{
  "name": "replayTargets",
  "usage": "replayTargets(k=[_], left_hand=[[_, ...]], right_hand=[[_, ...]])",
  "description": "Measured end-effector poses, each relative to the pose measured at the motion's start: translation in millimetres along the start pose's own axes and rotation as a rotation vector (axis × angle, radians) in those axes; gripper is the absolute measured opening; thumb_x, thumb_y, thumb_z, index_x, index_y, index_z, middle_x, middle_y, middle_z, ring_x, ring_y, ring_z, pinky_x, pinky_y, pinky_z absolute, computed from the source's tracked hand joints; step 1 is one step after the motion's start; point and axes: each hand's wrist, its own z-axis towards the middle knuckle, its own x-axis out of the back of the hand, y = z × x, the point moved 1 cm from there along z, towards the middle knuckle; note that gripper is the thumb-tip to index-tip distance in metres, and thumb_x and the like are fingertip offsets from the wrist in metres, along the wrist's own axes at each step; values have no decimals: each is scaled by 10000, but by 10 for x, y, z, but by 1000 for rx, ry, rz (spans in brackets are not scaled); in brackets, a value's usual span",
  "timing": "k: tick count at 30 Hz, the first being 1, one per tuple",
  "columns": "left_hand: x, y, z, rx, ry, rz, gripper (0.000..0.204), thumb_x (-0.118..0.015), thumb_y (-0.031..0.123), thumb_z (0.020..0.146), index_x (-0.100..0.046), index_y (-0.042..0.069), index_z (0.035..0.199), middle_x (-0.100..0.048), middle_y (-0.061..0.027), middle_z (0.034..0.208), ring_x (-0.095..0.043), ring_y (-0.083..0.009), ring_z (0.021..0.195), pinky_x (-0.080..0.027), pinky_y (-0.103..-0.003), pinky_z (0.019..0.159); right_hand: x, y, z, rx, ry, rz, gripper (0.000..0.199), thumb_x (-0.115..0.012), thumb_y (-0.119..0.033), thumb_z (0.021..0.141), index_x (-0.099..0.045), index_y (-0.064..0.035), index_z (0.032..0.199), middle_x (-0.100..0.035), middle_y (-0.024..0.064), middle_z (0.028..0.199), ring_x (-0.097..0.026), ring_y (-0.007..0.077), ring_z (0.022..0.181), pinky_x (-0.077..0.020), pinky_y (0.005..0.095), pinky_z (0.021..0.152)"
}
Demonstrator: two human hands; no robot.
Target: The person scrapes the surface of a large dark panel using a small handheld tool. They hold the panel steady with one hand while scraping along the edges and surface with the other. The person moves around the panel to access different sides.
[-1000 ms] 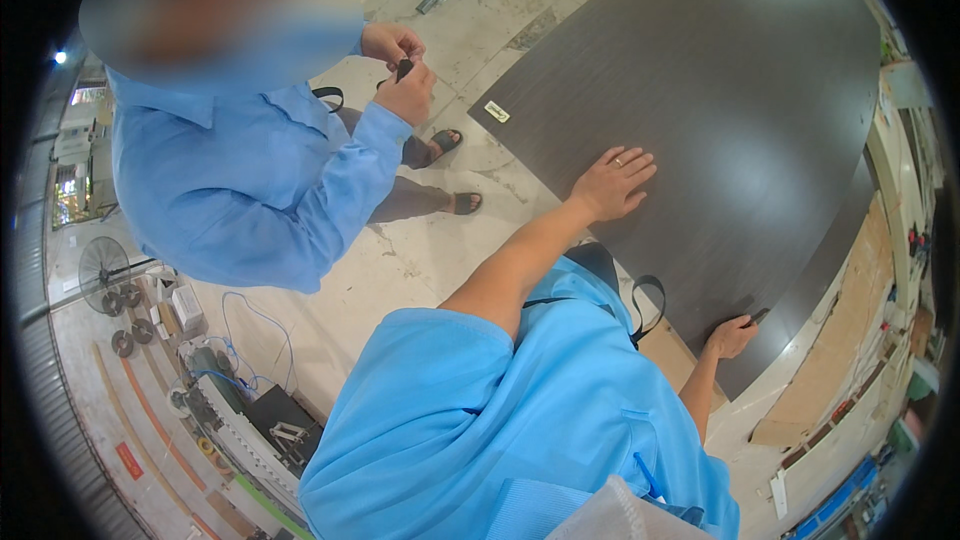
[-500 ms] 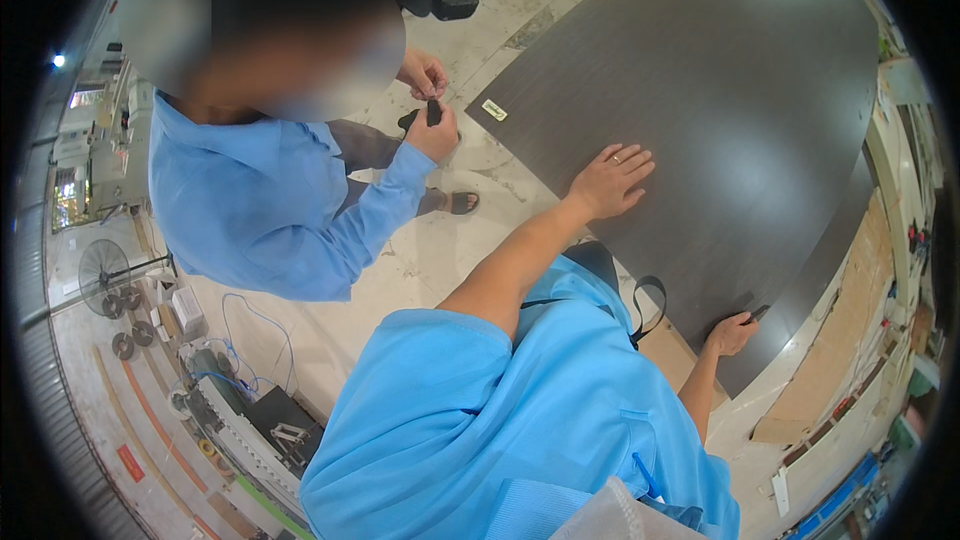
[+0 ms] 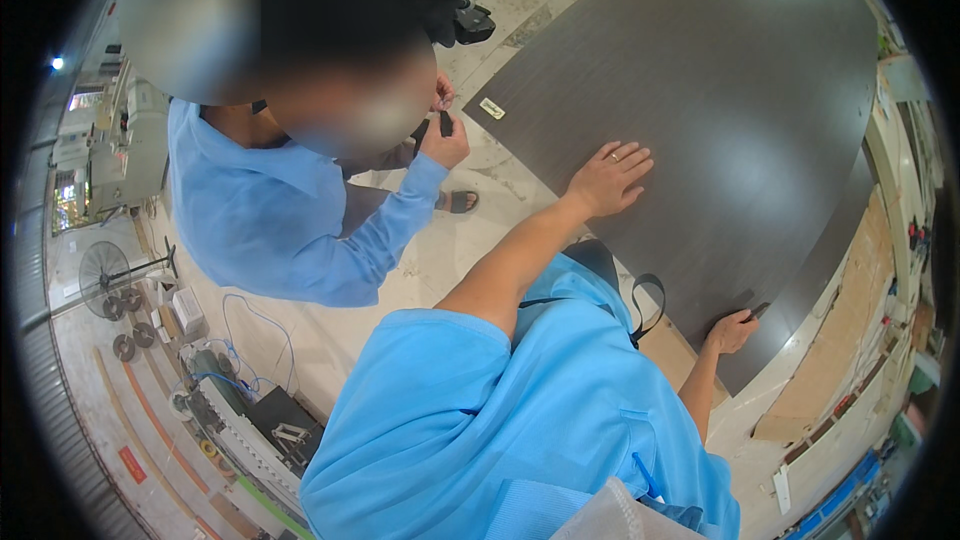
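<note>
My left hand lies flat on a large dark wood-grain panel, its fingers spread and a ring on one of them. At the panel's near right edge, my right hand is closed around a small dark handheld tool. The tool's end sticks out past the fingers, over the panel; its exact kind is too small to make out. A small pale metal-looking plate rests on the panel near its left corner.
Another person in a blue shirt stands at my left, both hands around a small black object. Cardboard strips lie right of the panel. At lower left are a standing fan, a blue cable and a machine.
The other person has leaned to the right and their head and hands have shifted that way. My two hands stay almost where they were.
</note>
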Motion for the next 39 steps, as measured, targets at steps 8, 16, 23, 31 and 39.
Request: replayTargets(k=[8,16,23,31,39], left_hand=[[-6,1,-3,13,-69,0,618,-558,469,1110,-460,213,1664,-423,-18,1745,-337,-212,1637,-236,-449,1379],[5,4,-3,4,-30,-2,622,-541,475,1113,-452,216,1672,-414,-15,1749,-322,-208,1642,-224,-444,1384],[-5,5,-2,15,-91,10,620,-535,474,1117,-450,218,1675,-415,-20,1750,-324,-216,1642,-221,-445,1384],[20,5,2,3,-45,3,624,-534,479,1120,-446,218,1679,-403,-20,1760,-313,-213,1650,-216,-443,1386],[22,-4,-1,3,-26,-17,614,-542,476,1117,-463,213,1667,-424,-19,1746,-327,-212,1642,-222,-445,1383]], right_hand=[[2,3,-12,8,23,7,547,-482,-469,1129,-569,-37,1453,-728,235,1342,-702,445,1228,-539,566,1015],[0,12,-22,-13,0,25,543,-484,-461,1129,-567,-35,1454,-729,239,1339,-699,450,1234,-536,563,1025],[2,17,-11,9,8,7,556,-472,-471,1130,-564,-36,1464,-730,238,1348,-701,454,1234,-536,566,1028],[-42,43,4,-24,16,2,561,-478,-475,1128,-568,-41,1472,-731,240,1350,-702,452,1235,-542,557,1025],[9,-8,-18,9,20,5,556,-485,-473,1127,-575,-38,1461,-734,232,1349,-705,444,1231,-545,554,1021]])
